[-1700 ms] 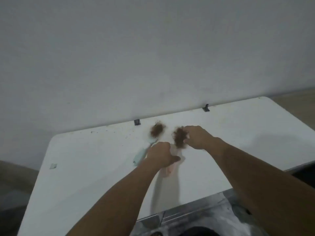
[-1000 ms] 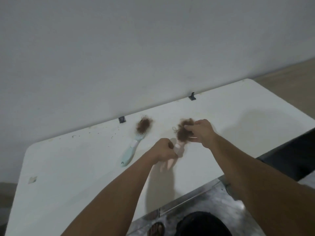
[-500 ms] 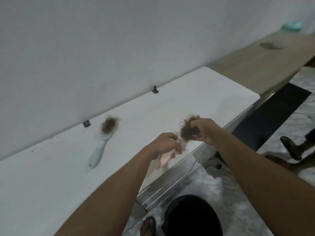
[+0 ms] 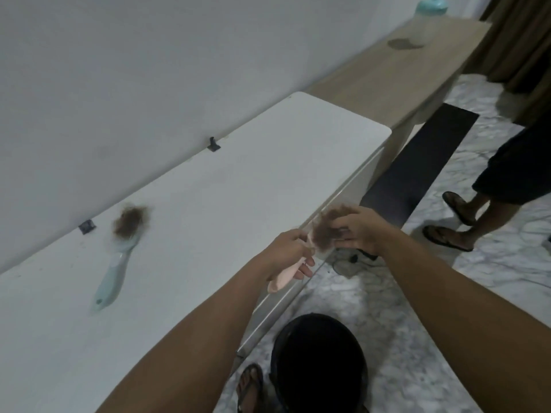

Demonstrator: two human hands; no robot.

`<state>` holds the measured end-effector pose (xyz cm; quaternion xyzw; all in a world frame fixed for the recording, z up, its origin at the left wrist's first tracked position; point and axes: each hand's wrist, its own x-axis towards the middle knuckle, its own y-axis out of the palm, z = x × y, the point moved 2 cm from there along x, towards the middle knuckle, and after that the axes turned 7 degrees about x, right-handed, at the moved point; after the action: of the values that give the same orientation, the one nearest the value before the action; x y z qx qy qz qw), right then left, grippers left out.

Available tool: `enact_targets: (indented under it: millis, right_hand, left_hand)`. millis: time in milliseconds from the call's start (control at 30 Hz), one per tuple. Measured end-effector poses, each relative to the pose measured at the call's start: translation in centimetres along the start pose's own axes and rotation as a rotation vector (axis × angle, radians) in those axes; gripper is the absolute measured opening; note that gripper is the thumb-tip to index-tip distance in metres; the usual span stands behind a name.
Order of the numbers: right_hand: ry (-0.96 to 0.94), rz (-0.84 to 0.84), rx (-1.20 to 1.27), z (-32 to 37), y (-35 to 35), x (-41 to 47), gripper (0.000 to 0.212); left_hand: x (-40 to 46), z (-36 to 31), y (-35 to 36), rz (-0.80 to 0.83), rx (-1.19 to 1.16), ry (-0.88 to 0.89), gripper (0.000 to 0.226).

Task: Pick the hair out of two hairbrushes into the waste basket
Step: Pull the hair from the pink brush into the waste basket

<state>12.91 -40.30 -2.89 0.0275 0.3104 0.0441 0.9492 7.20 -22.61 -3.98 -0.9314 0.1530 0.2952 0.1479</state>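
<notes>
My left hand (image 4: 290, 251) grips the handle of a pink hairbrush (image 4: 280, 281), held in the air over the white table's front edge. A brown clump of hair (image 4: 325, 231) covers the brush head, and the fingers of my right hand (image 4: 357, 231) pinch into that clump. A light blue hairbrush (image 4: 114, 269) lies on the table (image 4: 208, 222) to the left, its head full of brown hair (image 4: 129, 220). The black waste basket (image 4: 319, 362) stands on the floor below my hands, its opening dark.
A wooden bench (image 4: 396, 73) runs along the wall beyond the table, with a teal-lidded container (image 4: 430, 7) on it. Another person's legs and sandals (image 4: 465, 222) stand on the marble floor at right. My own sandalled foot (image 4: 249, 386) is beside the basket.
The view has swung right and down. Both hands carried the pink brush from over the table's middle to its front edge, above the basket. The blue brush stayed put.
</notes>
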Motion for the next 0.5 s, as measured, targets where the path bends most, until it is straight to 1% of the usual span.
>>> enact_targets:
  millis: [133,167,233,367,433,500]
  right_hand:
    - [0.006,-0.029,0.032,-2.3,-2.2,0.1,0.055]
    - [0.01,-0.037,0.026,-2.9,-2.6,0.1,0.053]
    - [0.016,-0.052,0.01,-4.4,-3.3,0.3,0.052]
    - [0.043,-0.071,-0.017,-8.3,-4.3,1.8,0.046]
    - [0.094,-0.077,0.027,-11.1,-4.7,3.1,0.045]
    - [0.135,-0.081,0.064,-14.4,-5.1,4.7,0.046]
  left_hand:
    - [0.9,0.5,2.4,0.038,0.008,-0.032,0.014]
    - [1.3,0.9,2.9,0.052,0.01,-0.034,0.014]
    - [2.4,2.1,4.0,0.066,0.009,-0.033,0.024]
    - [4.9,5.5,6.0,0.012,0.033,-0.068,0.043]
    - [6.3,7.9,7.2,-0.002,0.045,-0.104,0.045]
    - [7.9,10.7,8.3,-0.007,0.07,-0.139,0.038]
